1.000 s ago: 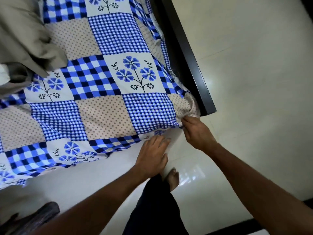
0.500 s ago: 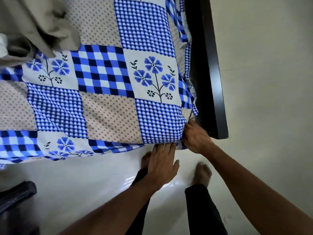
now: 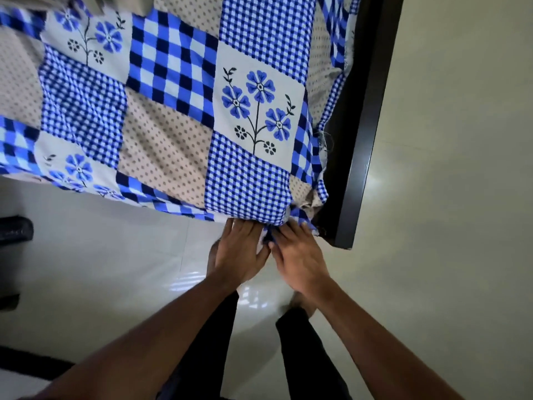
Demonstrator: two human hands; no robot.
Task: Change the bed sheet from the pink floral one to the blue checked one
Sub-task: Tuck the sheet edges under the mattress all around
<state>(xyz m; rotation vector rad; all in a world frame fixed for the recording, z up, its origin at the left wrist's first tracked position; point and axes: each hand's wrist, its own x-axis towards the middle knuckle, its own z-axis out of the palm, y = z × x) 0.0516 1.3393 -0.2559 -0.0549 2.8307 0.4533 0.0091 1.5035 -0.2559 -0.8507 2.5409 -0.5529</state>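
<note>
The left hand (image 3: 240, 252) has its fingers (image 3: 239, 228) straight and close together, tips pushed in under the hanging edge of the blue checked patchwork cotton bed sheet (image 3: 173, 116). Just right of them the right hand (image 3: 298, 256) lies over the sheet's bunched corner, fingers (image 3: 291, 230) laid along it. A fold pokes out by the thumb, possibly pinched, though I cannot tell. Above both sets of fingertips the sheet spreads flat across the bed. Right of the right fingers runs the dark wooden bed frame (image 3: 363, 134), its corner near them. Below the wrists, black trouser legs (image 3: 297, 342) stand on pale glossy floor tiles (image 3: 432, 269)
</note>
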